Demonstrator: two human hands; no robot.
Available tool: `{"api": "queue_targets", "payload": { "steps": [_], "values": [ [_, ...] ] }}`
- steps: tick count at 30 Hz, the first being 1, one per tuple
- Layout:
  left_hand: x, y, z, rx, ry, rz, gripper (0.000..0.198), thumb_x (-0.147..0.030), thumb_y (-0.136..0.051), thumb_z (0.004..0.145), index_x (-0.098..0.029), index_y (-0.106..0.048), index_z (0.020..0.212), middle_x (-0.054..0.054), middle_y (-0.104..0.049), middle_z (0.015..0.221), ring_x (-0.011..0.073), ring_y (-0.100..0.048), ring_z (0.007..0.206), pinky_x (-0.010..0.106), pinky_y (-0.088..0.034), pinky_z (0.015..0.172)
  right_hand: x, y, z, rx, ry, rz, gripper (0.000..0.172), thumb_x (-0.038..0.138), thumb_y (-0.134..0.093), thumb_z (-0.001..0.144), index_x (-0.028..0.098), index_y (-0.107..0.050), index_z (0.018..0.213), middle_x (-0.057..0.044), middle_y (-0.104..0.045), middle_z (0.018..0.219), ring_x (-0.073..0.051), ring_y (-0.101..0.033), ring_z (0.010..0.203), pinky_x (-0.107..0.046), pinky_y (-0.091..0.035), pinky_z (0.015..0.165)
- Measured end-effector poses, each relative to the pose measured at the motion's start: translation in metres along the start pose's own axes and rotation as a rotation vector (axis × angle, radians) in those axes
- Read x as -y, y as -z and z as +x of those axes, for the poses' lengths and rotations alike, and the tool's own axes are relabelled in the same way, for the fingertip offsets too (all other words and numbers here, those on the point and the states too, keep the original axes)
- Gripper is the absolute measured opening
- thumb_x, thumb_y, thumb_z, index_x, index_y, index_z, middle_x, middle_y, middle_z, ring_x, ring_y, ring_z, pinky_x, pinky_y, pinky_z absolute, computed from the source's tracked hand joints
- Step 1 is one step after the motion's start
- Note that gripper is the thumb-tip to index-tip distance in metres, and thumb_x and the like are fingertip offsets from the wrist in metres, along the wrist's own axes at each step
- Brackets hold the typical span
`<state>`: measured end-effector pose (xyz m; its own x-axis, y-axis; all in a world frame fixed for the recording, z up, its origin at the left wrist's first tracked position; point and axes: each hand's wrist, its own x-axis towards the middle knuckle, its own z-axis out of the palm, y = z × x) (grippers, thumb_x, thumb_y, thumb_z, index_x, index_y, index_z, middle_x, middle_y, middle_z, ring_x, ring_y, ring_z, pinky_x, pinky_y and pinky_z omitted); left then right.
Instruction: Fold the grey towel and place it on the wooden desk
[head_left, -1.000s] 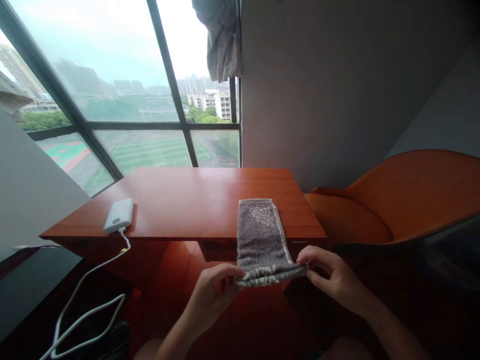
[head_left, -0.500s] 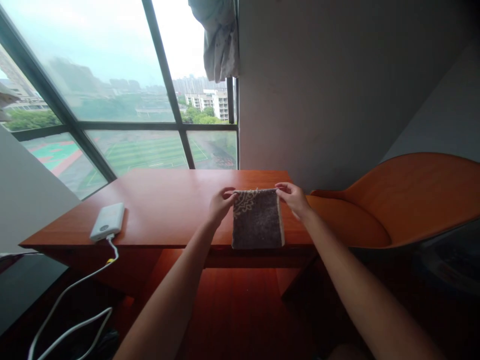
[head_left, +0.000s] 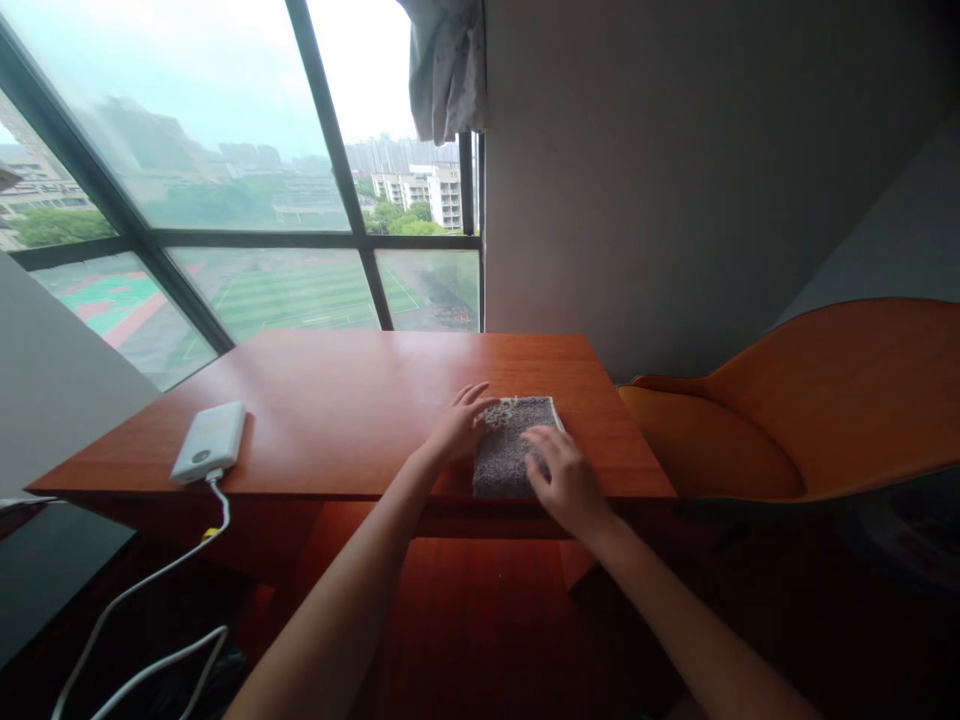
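Note:
A grey cloth (head_left: 504,462) with a pale pattern at its far left corner and a light edge lies flat on the wooden table, close to the front edge. My left hand (head_left: 459,428) is at the cloth's left side, fingers apart, with fingertips at the patterned corner. Over the right part of the cloth is my right hand (head_left: 564,478), its fingers curved and apart, with nothing held. Whether its fingertips touch the cloth is hard to tell.
A white power bank (head_left: 211,442) with a plugged-in white cable (head_left: 142,575) lies at the left of the reddish table (head_left: 330,410). An orange chair (head_left: 847,400) stands to the right. Windows and a grey curtain (head_left: 448,75) are behind the table.
The cloth, held up by its two top corners before, now lies on the table. Both hands have let go of the corners, and my right hand has moved nearer over the cloth.

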<state>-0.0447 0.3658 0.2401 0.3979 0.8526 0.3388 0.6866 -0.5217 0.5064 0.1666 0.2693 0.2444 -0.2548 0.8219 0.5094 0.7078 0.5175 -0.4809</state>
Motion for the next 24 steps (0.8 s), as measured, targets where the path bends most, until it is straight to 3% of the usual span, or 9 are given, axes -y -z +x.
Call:
{"api": "queue_targets", "payload": {
  "steps": [2, 4, 7, 11, 16, 19, 24],
  "values": [
    [-0.007, 0.005, -0.004, 0.067, -0.154, 0.150, 0.055, -0.003, -0.044, 0.079, -0.031, -0.059, 0.124, 0.000, -0.044, 0.150, 0.0242, -0.027, 0.143, 0.048, -0.030, 0.114, 0.016, -0.002, -0.024, 0.133, 0.193, -0.129, 0.042, 0.025, -0.043, 0.088, 0.026, -0.049, 0.129, -0.009, -0.060, 0.128, -0.028, -0.052, 0.116, -0.049, -0.042, 0.099],
    [-0.014, 0.009, -0.010, 0.122, -0.209, 0.226, 0.056, -0.002, -0.043, 0.078, -0.033, -0.060, 0.122, -0.002, -0.052, 0.144, 0.0248, -0.029, 0.142, 0.051, -0.027, 0.113, 0.019, -0.003, -0.040, 0.179, 0.279, -0.248, 0.047, 0.020, -0.041, 0.089, 0.025, -0.045, 0.135, -0.008, -0.061, 0.129, -0.028, -0.051, 0.116, -0.051, -0.039, 0.101],
    [-0.024, 0.014, -0.022, 0.143, -0.187, 0.264, 0.043, -0.012, -0.043, 0.085, -0.031, -0.061, 0.120, 0.000, -0.063, 0.131, 0.0269, -0.040, 0.135, 0.053, -0.027, 0.111, -0.001, 0.002, -0.045, 0.152, 0.252, -0.329, 0.047, 0.012, -0.037, 0.088, 0.025, -0.049, 0.132, -0.007, -0.066, 0.121, -0.026, -0.054, 0.113, -0.050, -0.037, 0.103],
    [-0.043, 0.015, -0.048, 0.104, -0.147, 0.287, 0.033, -0.023, -0.042, 0.091, -0.027, -0.060, 0.118, 0.005, -0.065, 0.126, 0.0256, -0.050, 0.124, 0.049, -0.032, 0.108, -0.043, 0.022, -0.035, 0.103, 0.173, -0.337, 0.040, 0.012, -0.037, 0.088, 0.025, -0.061, 0.118, -0.006, -0.069, 0.113, -0.025, -0.056, 0.110, -0.050, -0.039, 0.103],
    [-0.071, 0.005, -0.085, 0.045, -0.158, 0.329, 0.037, -0.025, -0.046, 0.089, -0.026, -0.053, 0.126, 0.007, -0.062, 0.125, 0.0261, -0.047, 0.125, 0.050, -0.026, 0.112, -0.077, 0.040, -0.023, 0.135, 0.093, -0.288, 0.050, 0.004, -0.034, 0.084, 0.025, -0.059, 0.122, -0.005, -0.065, 0.127, -0.026, -0.050, 0.123, -0.051, -0.044, 0.102],
    [-0.077, 0.000, -0.093, 0.034, -0.174, 0.333, 0.040, -0.023, -0.048, 0.088, -0.025, -0.053, 0.128, 0.008, -0.060, 0.128, 0.0271, -0.043, 0.129, 0.049, -0.025, 0.114, -0.070, 0.041, -0.022, 0.103, 0.029, -0.216, 0.050, 0.004, -0.034, 0.082, 0.021, -0.058, 0.122, -0.008, -0.061, 0.131, -0.024, -0.049, 0.126, -0.048, -0.045, 0.105],
    [-0.063, 0.005, -0.081, 0.063, -0.240, 0.255, 0.035, -0.021, -0.044, 0.092, -0.027, -0.057, 0.124, 0.004, -0.061, 0.132, 0.0214, -0.049, 0.126, 0.039, -0.037, 0.106, -0.044, 0.032, -0.031, 0.039, 0.032, -0.186, 0.038, 0.026, -0.044, 0.087, 0.021, -0.056, 0.123, -0.011, -0.055, 0.136, -0.026, -0.046, 0.130, -0.048, -0.042, 0.110]
  ]
}}
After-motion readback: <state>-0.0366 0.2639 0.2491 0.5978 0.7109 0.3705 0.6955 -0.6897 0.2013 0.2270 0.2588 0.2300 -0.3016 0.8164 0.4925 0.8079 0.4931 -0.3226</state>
